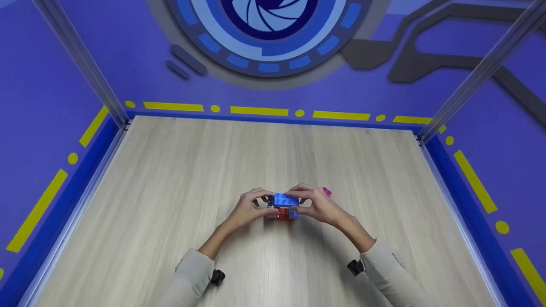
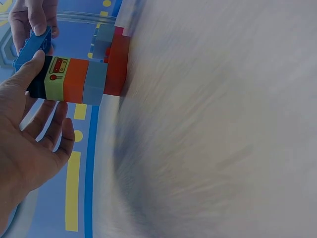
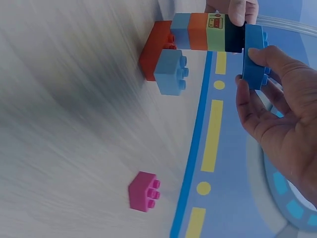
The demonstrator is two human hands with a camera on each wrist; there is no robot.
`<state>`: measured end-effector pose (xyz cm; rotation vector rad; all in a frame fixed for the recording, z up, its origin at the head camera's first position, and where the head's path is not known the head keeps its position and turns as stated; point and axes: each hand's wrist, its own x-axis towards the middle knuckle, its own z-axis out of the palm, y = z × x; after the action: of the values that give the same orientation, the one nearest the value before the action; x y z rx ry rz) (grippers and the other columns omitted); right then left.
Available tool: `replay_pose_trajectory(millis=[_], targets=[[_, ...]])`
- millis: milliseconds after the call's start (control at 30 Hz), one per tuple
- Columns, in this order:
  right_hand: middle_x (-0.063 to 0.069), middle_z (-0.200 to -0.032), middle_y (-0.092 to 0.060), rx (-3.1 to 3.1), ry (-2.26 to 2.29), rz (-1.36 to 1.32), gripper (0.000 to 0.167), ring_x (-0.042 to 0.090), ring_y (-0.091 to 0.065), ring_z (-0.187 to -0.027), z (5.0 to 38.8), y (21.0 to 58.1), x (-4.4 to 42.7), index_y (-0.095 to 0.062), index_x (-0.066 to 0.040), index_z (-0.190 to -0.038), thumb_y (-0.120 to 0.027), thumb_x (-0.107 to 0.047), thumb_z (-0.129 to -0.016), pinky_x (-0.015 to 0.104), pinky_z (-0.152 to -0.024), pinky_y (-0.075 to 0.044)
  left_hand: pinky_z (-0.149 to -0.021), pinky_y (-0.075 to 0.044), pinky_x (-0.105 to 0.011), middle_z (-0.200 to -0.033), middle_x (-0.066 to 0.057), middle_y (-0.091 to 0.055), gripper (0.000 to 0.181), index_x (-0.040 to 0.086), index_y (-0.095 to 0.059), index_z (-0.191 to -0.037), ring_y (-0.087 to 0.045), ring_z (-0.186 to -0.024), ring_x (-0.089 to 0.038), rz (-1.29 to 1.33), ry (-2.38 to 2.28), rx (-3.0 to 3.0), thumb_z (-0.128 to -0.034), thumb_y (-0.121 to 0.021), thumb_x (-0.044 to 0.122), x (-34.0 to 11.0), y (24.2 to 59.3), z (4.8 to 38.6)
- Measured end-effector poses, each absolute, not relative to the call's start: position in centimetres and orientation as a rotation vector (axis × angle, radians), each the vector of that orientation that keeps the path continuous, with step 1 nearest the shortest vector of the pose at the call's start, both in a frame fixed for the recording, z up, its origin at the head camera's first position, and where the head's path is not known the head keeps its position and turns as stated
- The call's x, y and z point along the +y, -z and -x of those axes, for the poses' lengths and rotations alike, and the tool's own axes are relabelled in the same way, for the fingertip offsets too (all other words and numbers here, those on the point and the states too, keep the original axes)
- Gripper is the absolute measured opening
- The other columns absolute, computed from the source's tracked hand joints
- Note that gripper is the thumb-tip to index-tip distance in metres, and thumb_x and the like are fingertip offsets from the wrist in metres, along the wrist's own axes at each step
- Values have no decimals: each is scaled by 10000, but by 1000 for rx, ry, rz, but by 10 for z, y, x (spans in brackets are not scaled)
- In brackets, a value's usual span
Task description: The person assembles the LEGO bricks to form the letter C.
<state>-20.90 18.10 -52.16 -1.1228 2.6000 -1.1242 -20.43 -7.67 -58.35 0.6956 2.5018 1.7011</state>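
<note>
A tower of toy building bricks stands on a long red brick. From the base up it has a light blue, an orange, a light green printed brick and a black brick. My left hand pinches the black brick near the top. With thumb and fingers my right hand holds a long blue brick against the black brick's top, its far part jutting out sideways. Whether the two are pressed together I cannot tell. A second light blue brick sits on the red brick's other end.
A pink brick lies on the wooden table, beyond my right hand. Blue printed walls and metal corner posts enclose the back and sides.
</note>
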Motion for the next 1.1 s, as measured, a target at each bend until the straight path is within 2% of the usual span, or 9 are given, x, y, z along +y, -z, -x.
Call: replay_pose_trajectory(millis=[233,500,633,733,867,1000,1100], targets=[[139,-1201,-696,2585,1096,1105,394,268,-679,-1076,209,518,179,-691,-28,-1294,-742,-27,-904,452,-908,-577,-747,-481,-223,-1056,-61,-731,399,115,-748,-1197,-634,-976,-250,-679,-1717,2495,-823,-860,199,-77,585,205],[95,-1246,-685,2607,1159,1031,432,235,-657,-1084,207,525,178,-675,-90,-1311,-755,-25,-891,450,-891,-575,-762,-484,-228,-1057,-66,-723,416,120,-745,-1203,-635,-1001,-323,-662,-1732,2462,-824,-861,246,-76,585,204],[103,-1309,-661,2567,1254,974,494,218,-633,-1094,207,533,178,-628,-123,-1374,-781,-124,-904,470,-893,-559,-771,-499,-255,-1072,-64,-723,417,120,-740,-1210,-630,-1001,-304,-664,-1728,2461,-834,-853,260,-75,585,204],[92,-1300,-673,2531,1338,946,514,178,-623,-1062,210,538,176,-632,-136,-1375,-797,-233,-898,374,-881,-550,-779,-530,-315,-1086,-64,-726,419,115,-740,-1210,-632,-995,-272,-661,-1729,2467,-832,-854,253,-75,586,205],[84,-1223,-702,2503,1402,939,445,131,-615,-994,212,540,173,-694,-121,-1297,-805,-243,-883,264,-828,-530,-787,-545,-368,-1087,-46,-725,396,138,-746,-1201,-626,-992,-228,-640,-1731,2463,-836,-853,249,-75,587,204],[89,-1166,-697,2497,1379,952,374,113,-604,-956,213,538,171,-725,-114,-1239,-798,-228,-891,243,-803,-531,-782,-538,-366,-1078,-36,-728,380,158,-751,-1190,-631,-987,-225,-637,-1750,2449,-834,-856,240,-75,588,203],[82,-1141,-683,2492,1345,946,355,116,-601,-944,213,534,170,-728,-109,-1232,-788,-228,-903,230,-807,-531,-787,-548,-411,-1077,-46,-733,395,151,-755,-1186,-631,-982,-229,-634,-1774,2431,-816,-870,228,-75,589,204]])
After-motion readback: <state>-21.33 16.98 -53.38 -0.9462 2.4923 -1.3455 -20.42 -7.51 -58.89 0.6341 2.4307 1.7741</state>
